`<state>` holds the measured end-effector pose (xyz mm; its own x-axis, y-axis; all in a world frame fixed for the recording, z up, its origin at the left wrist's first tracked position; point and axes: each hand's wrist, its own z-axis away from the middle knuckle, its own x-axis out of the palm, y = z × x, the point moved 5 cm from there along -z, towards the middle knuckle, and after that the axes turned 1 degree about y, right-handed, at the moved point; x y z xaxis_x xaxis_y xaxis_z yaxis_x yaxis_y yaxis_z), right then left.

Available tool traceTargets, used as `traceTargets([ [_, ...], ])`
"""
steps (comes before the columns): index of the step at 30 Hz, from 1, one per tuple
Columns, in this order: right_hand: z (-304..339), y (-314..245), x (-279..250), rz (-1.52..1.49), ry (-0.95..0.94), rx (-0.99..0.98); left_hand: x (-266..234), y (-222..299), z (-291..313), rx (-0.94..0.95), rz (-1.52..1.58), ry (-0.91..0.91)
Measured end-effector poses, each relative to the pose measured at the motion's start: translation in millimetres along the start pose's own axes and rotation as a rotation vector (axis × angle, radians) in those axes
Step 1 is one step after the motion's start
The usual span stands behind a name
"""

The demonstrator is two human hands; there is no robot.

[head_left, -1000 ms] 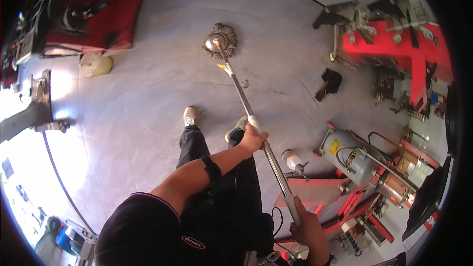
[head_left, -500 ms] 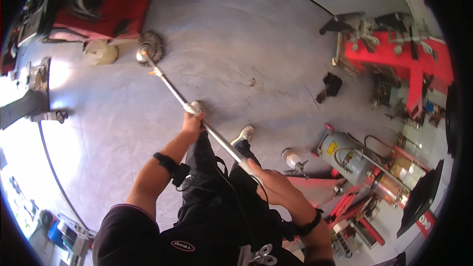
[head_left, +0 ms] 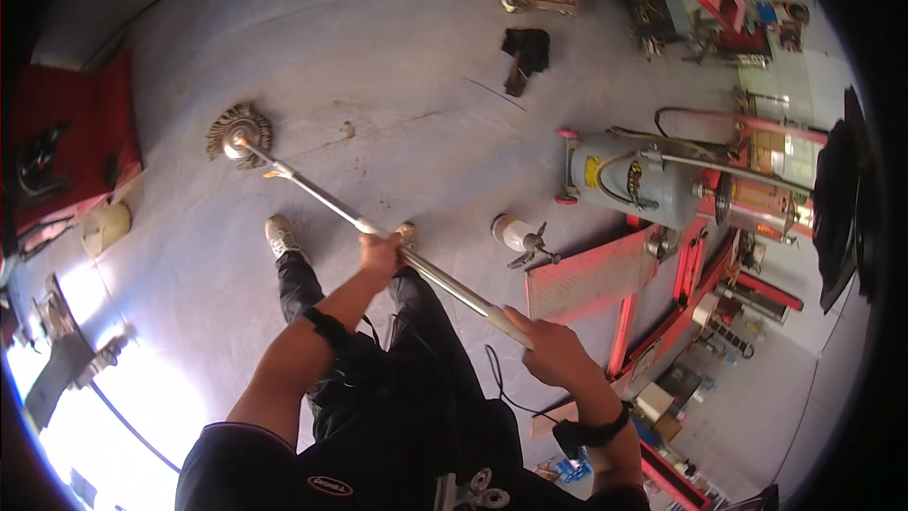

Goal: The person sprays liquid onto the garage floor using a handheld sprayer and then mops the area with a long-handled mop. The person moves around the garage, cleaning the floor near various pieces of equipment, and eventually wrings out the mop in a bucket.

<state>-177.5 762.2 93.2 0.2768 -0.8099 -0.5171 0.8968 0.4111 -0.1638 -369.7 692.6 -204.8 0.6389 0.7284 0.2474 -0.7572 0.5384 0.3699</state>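
A mop (head_left: pixel 318 195) with a long silver telescopic handle slants across the view, from upper left down to lower right. Its round head with grey strands (head_left: pixel 227 126) lies on the grey floor ahead of my feet. My left hand (head_left: pixel 380 257) wraps around the middle of the handle, just below a pale joint. Near the handle's top end, my right hand (head_left: pixel 556 350) is closed around it. Dark smudges (head_left: pixel 349 129) mark the floor to the right of the mop head.
A beige bucket (head_left: pixel 107 227) stands by red equipment (head_left: pixel 71 137) at left. To the right are a white canister (head_left: pixel 514 233), a red ramp frame (head_left: pixel 588 273) and a grey wheeled tank (head_left: pixel 624 175). A black item (head_left: pixel 528 49) lies on the floor farther off.
My view has turned to the right and my feet have shifted. The mop head has moved away from the bucket and red equipment. Both hands keep their hold on the handle.
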Motion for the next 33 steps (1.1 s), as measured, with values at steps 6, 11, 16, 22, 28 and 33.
traceTargets([
  [6,96,132,15,-0.141,0.105,0.285,193,-74,23,-0.106,-0.284,-0.147],
  [11,120,190,34,-0.321,0.198,0.45,314,-115,11,-0.133,-0.443,-0.33],
  [16,95,207,48,-0.423,0.403,0.409,394,-150,-55,-0.103,-0.621,-0.424],
  [22,24,202,44,-0.458,0.439,0.435,437,-141,-132,-0.02,-0.639,-0.611],
  [28,-21,205,38,-0.515,0.571,0.307,429,-85,-148,0.096,-0.646,-0.434],
  [33,-56,211,21,-0.467,0.609,0.196,421,-50,-207,0.223,-0.712,-0.348],
])
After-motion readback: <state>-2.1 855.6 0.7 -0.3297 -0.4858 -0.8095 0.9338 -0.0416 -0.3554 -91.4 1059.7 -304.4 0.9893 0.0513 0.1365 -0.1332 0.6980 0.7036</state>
